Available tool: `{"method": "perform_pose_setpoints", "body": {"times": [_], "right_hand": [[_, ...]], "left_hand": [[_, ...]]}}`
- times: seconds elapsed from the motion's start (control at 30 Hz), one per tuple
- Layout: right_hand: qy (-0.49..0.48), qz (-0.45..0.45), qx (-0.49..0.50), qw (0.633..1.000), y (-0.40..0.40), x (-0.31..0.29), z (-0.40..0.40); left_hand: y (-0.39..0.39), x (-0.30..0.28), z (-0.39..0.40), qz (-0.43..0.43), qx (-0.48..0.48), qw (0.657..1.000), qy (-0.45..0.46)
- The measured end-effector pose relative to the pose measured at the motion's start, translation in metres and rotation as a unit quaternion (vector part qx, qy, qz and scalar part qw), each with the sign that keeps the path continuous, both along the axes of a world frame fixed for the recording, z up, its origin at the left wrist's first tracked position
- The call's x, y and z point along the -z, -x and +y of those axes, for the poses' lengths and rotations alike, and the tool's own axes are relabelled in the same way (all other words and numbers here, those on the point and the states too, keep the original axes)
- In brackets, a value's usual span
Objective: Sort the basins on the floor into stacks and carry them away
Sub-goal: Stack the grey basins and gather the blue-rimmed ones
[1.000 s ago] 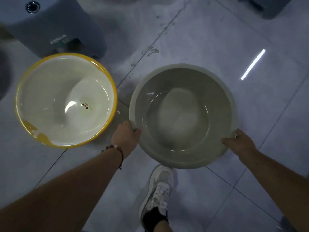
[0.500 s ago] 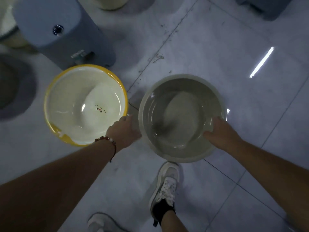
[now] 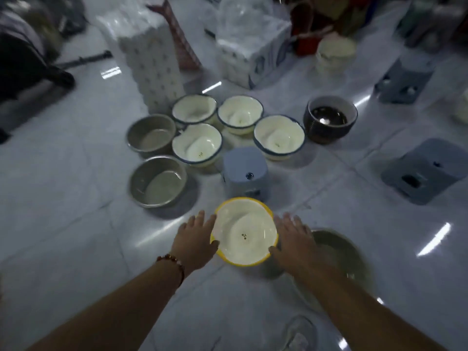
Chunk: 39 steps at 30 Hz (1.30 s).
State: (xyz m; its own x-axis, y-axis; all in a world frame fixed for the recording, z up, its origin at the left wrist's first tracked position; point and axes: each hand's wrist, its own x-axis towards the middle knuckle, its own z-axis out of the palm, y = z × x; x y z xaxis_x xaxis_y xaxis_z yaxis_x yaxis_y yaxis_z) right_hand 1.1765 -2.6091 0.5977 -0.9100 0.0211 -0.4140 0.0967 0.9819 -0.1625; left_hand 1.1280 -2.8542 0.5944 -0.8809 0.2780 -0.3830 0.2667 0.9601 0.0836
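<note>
Basins on floor: colours
Near basin point(image 3: 244, 233) cream with yellow rim, dark specks at centre; four far basins point(image 3: 278, 137) cream, blue-rimmed; two left basins point(image 3: 158, 182) grey; right bowl point(image 3: 329, 120) dark, pale rim; stool point(image 3: 245, 171) pale blue.

A single wide-angle view is given, taken from head height and tilted forward and down at the floor point(image 3: 76, 224). Both forearms are seen entering from the bottom edge, and the left hand point(image 3: 195, 239) and right hand point(image 3: 293, 239) are caught near the lower centre, fairly close. Beyond the hands, farther floor is taken in.
</note>
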Motion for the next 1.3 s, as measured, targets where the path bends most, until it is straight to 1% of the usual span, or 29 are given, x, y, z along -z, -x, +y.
{"method": "perform_pose_setpoints", "body": {"times": [0.1, 0.23, 0.37, 0.53, 0.67, 0.8, 0.87, 0.97, 1.13, 1.3], "right_hand": [[0.018, 0.016, -0.044, 0.999, 0.008, -0.062, -0.066], [0.118, -0.04, -0.052, 0.991, 0.025, -0.12, -0.134], [0.143, -0.042, -0.072, 0.986, 0.056, -0.148, -0.175], [0.122, -0.035, -0.107, 0.986, 0.109, -0.166, -0.197], [0.061, -0.024, -0.162, 0.985, 0.151, -0.163, -0.213], [0.042, -0.044, -0.173, 0.983, 0.183, -0.152, -0.239], [0.033, -0.071, -0.169, 0.983, 0.198, -0.141, -0.257], [0.019, -0.082, -0.163, 0.983, 0.226, -0.121, -0.285], [0.014, -0.094, -0.148, 0.985, 0.27, -0.089, -0.341], [-0.009, -0.121, -0.109, 0.987, 0.301, -0.056, -0.39]], "left_hand": [[-0.013, -0.067, -0.078, 0.034, -0.057, 0.997, 0.028], [-0.021, -0.137, -0.153, 0.075, -0.124, 0.988, 0.052], [-0.011, -0.174, -0.197, 0.09, -0.164, 0.981, 0.053], [0.016, -0.193, -0.213, 0.112, -0.174, 0.977, 0.051], [0.036, -0.187, -0.224, 0.089, -0.18, 0.979, 0.032], [0.055, -0.166, -0.25, 0.054, -0.191, 0.98, 0.013], [0.07, -0.15, -0.27, 0.043, -0.2, 0.979, 0.006], [0.103, -0.126, -0.304, 0.027, -0.195, 0.98, 0.009], [0.172, -0.09, -0.373, 0.005, -0.148, 0.989, 0.017], [0.236, -0.062, -0.44, -0.046, -0.107, 0.993, 0.037]]}}
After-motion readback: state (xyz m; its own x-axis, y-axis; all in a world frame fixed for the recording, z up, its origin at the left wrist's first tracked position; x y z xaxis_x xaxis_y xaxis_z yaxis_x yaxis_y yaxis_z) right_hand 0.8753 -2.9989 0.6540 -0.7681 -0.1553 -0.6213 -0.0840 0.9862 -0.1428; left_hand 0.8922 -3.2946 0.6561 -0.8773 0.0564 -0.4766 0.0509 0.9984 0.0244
